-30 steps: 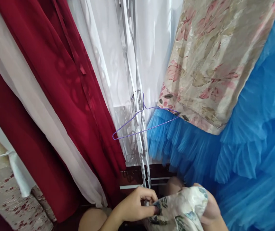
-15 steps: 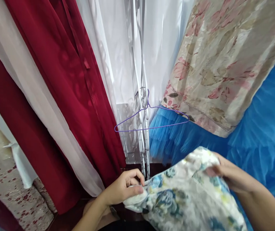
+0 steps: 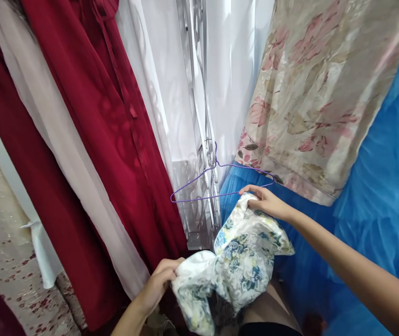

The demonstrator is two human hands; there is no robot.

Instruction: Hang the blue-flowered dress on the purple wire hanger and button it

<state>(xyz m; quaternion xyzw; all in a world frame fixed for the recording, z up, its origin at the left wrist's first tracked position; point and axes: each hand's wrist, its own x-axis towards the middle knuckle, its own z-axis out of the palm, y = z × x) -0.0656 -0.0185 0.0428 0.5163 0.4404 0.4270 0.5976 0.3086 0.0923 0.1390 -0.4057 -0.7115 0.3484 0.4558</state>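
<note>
A white garment with a blue flower print (image 3: pixel 234 261) hangs between my two hands. My left hand (image 3: pixel 159 282) is closed on its lower edge near the bottom of the view. My right hand (image 3: pixel 264 200) is closed on its upper edge, raised close under the lower wire of a purple wire hanger (image 3: pixel 216 179). The hanger hangs bare on a white metal rack post (image 3: pixel 199 112).
Dark red (image 3: pixel 91 130) and pale pink (image 3: pixel 59 140) dresses hang at the left. A beige dress with pink flowers (image 3: pixel 318 98) hangs at the upper right over a blue tulle dress (image 3: pixel 381 200). White sheer fabric (image 3: pixel 234 70) hangs behind the post.
My right hand has lifted the top of the printed garment up to just below the hanger. My left hand has stayed low, holding the other edge, so the cloth now stretches between them.
</note>
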